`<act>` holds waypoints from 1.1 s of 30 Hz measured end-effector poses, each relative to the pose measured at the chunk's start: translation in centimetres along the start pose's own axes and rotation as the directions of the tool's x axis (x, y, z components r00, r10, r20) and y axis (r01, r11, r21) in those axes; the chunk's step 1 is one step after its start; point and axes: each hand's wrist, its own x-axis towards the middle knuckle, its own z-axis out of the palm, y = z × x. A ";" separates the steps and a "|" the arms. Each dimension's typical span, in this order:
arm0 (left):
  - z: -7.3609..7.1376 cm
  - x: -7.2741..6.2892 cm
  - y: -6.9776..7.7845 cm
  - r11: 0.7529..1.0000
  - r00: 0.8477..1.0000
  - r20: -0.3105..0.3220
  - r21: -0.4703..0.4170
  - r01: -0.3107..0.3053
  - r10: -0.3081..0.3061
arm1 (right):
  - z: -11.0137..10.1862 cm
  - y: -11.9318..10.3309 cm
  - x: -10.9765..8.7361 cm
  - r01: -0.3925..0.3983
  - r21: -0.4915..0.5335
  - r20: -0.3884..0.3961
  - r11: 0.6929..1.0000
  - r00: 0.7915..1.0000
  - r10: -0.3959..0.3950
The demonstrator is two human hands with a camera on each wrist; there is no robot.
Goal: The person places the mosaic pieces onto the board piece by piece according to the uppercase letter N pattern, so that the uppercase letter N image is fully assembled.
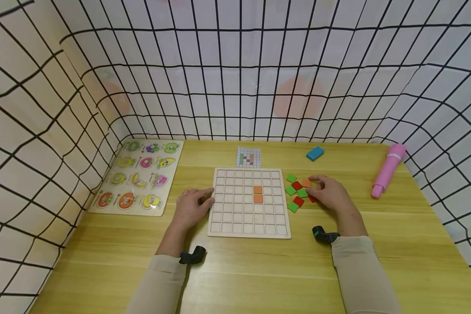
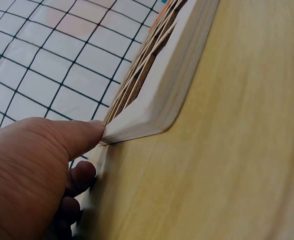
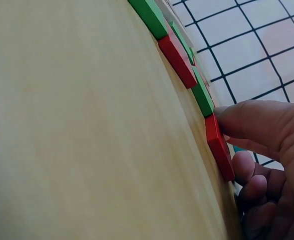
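Observation:
A pale wooden grid board point(image 1: 237, 216) lies flat, with two orange square tiles point(image 1: 257, 194) set one above the other in its cells. My left hand point(image 1: 190, 207) touches the board's left edge with thumb and index fingertips; in the left wrist view the thumb point(image 2: 84, 135) meets the board's side. To the right of the board is a loose group of green tiles point(image 1: 291, 190), red tiles point(image 1: 298, 201) and an orange tile point(image 1: 306, 183). My right hand point(image 1: 331, 194) has thumb and index finger at the orange tile, above a partly hidden red tile point(image 3: 219, 147). Whether they pinch it is unclear.
Behind the board lies a small printed grid card point(image 1: 248, 157). A blue block point(image 1: 315, 153) and a pink cylindrical case point(image 1: 388, 171) lie to the right. A fruit picture board point(image 1: 137, 178) lies on the left. Black wire mesh point(image 1: 240, 66) surrounds the wooden table's back and sides.

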 end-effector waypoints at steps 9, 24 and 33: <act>0.2 0.0 -0.1 1.000 1.000 -0.009 0.003 -0.006 0.006 | 0.0 0.0 0.1 0.001 -0.011 -0.004 1.000 1.000 -0.001; 0.0 0.0 0.1 1.000 1.000 0.005 0.008 0.022 -0.022 | 0.4 0.2 0.0 -0.004 0.000 -0.015 1.000 1.000 0.004; 0.1 0.0 0.1 1.000 1.000 0.004 0.016 0.016 -0.016 | -0.1 -0.4 -0.4 -0.002 0.023 -0.002 1.000 1.000 0.002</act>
